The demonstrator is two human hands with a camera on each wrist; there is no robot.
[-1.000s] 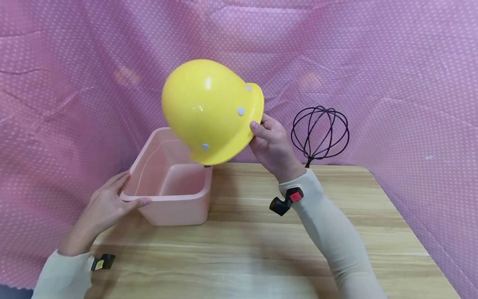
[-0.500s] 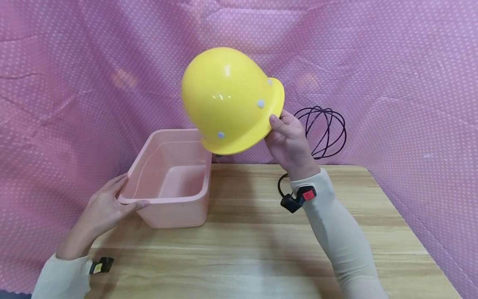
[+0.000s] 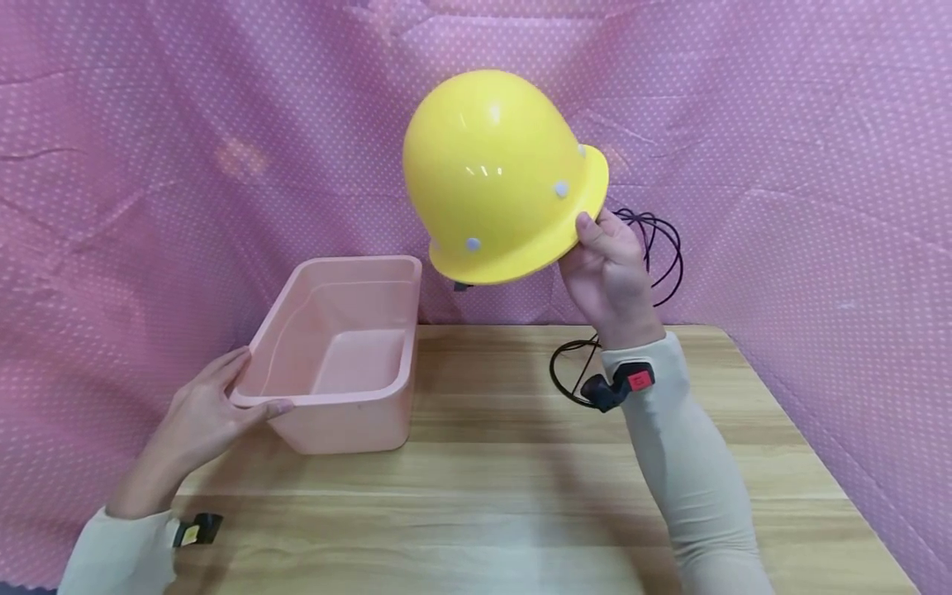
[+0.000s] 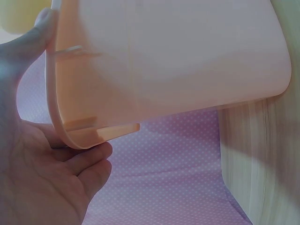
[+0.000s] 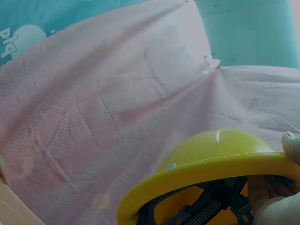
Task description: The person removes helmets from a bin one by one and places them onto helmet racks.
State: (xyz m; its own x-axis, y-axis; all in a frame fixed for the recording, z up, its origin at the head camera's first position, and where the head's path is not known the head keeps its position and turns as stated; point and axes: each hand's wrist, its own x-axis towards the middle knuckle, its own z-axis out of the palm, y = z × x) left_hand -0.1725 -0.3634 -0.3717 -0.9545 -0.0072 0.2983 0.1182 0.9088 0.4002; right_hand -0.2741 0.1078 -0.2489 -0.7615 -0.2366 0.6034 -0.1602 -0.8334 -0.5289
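Observation:
The right hand [image 3: 611, 277] pinches the brim of a yellow hard hat [image 3: 494, 169], thumb on top, and holds it in the air to the right of and above the pink bin. The right wrist view shows the dark inner straps under the hat [image 5: 220, 145], with fingers inside the brim. At the left, the left hand [image 3: 204, 417] grips the near-left corner of the pink bin [image 3: 342, 426], thumb over the rim. In the left wrist view its fingers curl under the rim of the bin [image 4: 178, 61]. The bin's visible inside holds nothing.
A black wire whisk [image 3: 673, 260] stands behind the right hand, partly hidden by it. Black wire loops [image 3: 559, 382] also show left of the right wrist. The wooden table [image 3: 461, 496] meets a pink dotted cloth [image 3: 818, 207] at the back and sides.
The right hand has carried the hard hat right and upward, from over the bin to beside it. More of the bin's inside shows. The left hand keeps its grip, with the bin shifted very slightly left.

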